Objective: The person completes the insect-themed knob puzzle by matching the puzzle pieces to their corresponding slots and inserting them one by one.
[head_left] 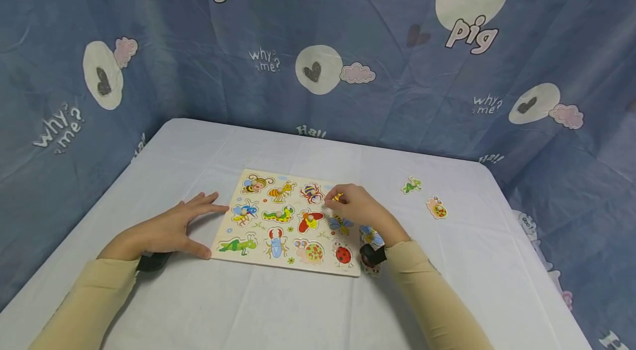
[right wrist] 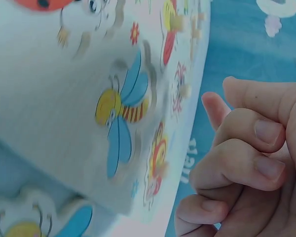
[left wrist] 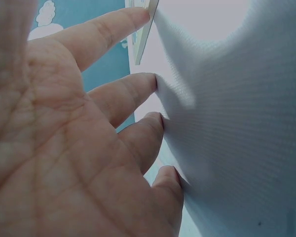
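Note:
A wooden insect peg puzzle board (head_left: pixel 298 269) lies on the table. My left hand (head_left: pixel 171 227) is spread along its left side, with the index fingertip (left wrist: pixel 140 17) at the board edge and the thumb near the front-left corner. Over the far-right corner is my right hand (head_left: pixel 365 209), its fingers loosely curled. Nothing shows between thumb and fingers in the right wrist view. Close to them sits a red and yellow butterfly piece (right wrist: pixel 158 160) with a peg, partly hidden by the hand in the head view. A spider piece (head_left: pixel 312 194) lies left of it.
Loose grasshopper (head_left: pixel 412 185) and snail (head_left: pixel 437 207) pieces lie on the table right of the board. A blue-winged piece (head_left: pixel 371 236) lies beside the board near the right wrist, which partly covers another piece. A blue printed curtain (head_left: pixel 278 107) hangs behind the white table.

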Available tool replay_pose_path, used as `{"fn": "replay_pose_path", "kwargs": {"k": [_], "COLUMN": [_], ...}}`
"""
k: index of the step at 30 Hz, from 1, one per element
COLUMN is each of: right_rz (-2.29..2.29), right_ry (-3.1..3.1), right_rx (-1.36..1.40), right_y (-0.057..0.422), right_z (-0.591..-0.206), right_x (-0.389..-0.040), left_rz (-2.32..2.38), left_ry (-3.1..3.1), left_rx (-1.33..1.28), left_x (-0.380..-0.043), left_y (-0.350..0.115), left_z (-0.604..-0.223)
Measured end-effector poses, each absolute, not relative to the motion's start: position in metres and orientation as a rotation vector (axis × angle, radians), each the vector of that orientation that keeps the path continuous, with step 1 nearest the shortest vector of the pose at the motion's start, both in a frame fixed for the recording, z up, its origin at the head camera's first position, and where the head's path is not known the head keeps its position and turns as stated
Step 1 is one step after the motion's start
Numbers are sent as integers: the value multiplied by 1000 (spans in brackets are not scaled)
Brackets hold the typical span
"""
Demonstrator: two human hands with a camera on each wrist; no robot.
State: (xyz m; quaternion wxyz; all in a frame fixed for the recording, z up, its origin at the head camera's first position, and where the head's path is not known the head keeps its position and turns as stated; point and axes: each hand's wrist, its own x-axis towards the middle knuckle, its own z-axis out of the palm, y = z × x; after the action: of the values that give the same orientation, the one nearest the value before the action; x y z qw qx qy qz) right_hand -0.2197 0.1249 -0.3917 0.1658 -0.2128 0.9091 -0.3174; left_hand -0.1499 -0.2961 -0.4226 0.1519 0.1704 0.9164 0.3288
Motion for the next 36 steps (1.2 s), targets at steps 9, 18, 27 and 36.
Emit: {"fn": "replay_pose_path", "kwargs": {"k": [9, 18, 27, 36], "right_rz": [-924, -928, -917, -891], "right_ry": [2624, 2675, 2701, 2664], "right_rx": [-465, -394, -436, -382], "right_y": [141, 163, 187, 208], "right_z": [-390, -388, -388, -392], "right_x": [-224, -229, -221, -203], "left_rz": [956, 940, 956, 969], "left_ry": [2626, 2638, 2629, 2619], "left_rx": [484, 476, 483, 493], "left_x": [-149, -149, -149, -149], "left_y": [-295, -296, -295, -295], "left_z": [-422, -423, -422, -421]}}
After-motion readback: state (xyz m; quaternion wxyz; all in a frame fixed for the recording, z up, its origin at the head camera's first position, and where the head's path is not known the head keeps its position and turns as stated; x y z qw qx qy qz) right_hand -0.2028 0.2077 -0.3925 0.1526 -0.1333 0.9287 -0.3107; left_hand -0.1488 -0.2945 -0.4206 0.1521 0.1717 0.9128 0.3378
